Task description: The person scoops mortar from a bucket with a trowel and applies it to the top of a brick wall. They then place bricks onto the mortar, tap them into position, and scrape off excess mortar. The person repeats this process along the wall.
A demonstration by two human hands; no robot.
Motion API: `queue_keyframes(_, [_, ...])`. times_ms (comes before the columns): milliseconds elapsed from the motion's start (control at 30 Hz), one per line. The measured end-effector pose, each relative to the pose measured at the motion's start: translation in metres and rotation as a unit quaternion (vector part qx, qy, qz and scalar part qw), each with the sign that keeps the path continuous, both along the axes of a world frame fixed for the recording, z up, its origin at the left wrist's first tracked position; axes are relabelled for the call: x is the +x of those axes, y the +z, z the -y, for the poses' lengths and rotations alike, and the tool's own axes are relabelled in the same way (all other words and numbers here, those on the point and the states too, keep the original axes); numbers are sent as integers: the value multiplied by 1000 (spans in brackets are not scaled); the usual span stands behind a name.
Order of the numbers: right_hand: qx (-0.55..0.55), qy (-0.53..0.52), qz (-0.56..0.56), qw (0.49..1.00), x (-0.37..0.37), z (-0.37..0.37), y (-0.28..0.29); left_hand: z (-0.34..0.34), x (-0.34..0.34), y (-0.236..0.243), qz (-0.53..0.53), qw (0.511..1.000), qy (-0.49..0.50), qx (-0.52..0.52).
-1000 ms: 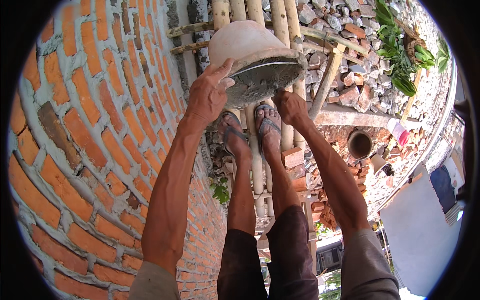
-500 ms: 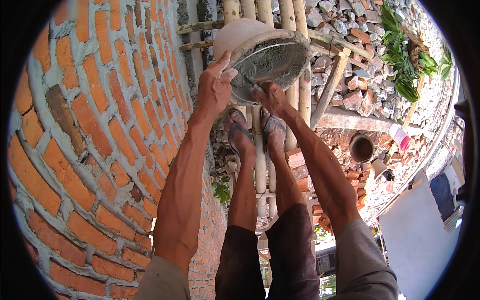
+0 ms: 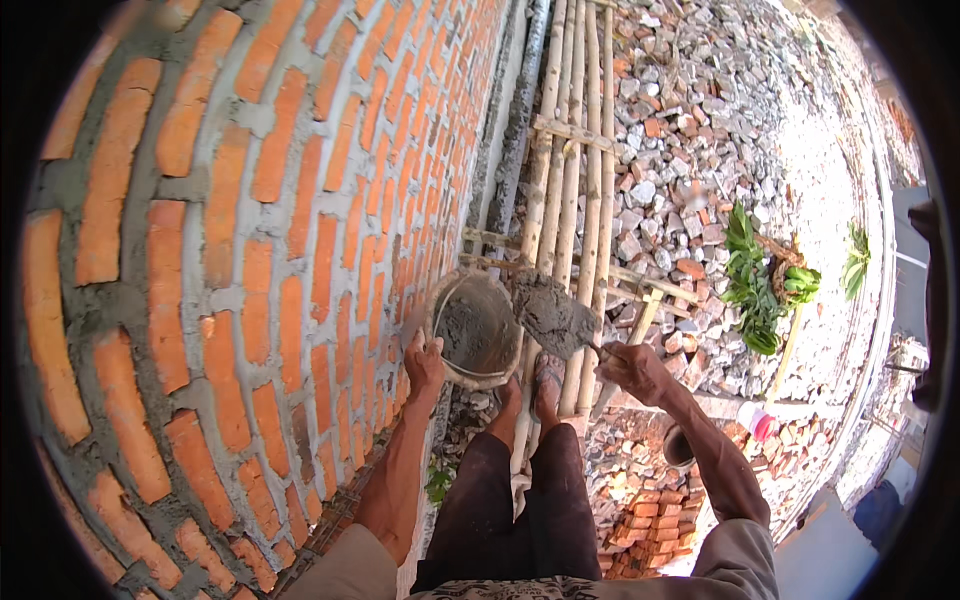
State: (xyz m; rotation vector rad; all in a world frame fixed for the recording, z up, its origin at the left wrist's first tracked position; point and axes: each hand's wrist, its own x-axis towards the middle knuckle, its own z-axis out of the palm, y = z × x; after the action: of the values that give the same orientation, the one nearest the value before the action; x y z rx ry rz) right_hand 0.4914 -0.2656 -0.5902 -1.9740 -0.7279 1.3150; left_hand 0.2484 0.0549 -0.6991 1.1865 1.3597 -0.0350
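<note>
My left hand grips the rim of a round bucket, its fingers closed over the near left edge. Grey wet mortar lies inside, and the bucket's open mouth faces up. My right hand is closed round the handle of a trowel, just right of the bucket. A thick heap of mortar covers the trowel's blade, which is held level beside the bucket's right rim. Most of the trowel's handle is hidden by my fingers.
A brick wall with grey joints rises close on my left. My feet stand on a narrow platform of bamboo poles. Broken rubble, green leaves and stacked bricks lie below on the right.
The bucket was tilted, with my right hand at its mouth. Now it sits more upright near the wall, and my right hand has drawn out to the right with a mortar-loaded trowel.
</note>
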Motion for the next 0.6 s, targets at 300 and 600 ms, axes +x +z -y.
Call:
queue_keyframes(300, [59,143,-170,973,102,-46,380,33,-27,144,-5,964,-234,123])
queue_keyframes(600, [123,228,133,957,46,-177,715,63,-65,248,88,994,-3,70])
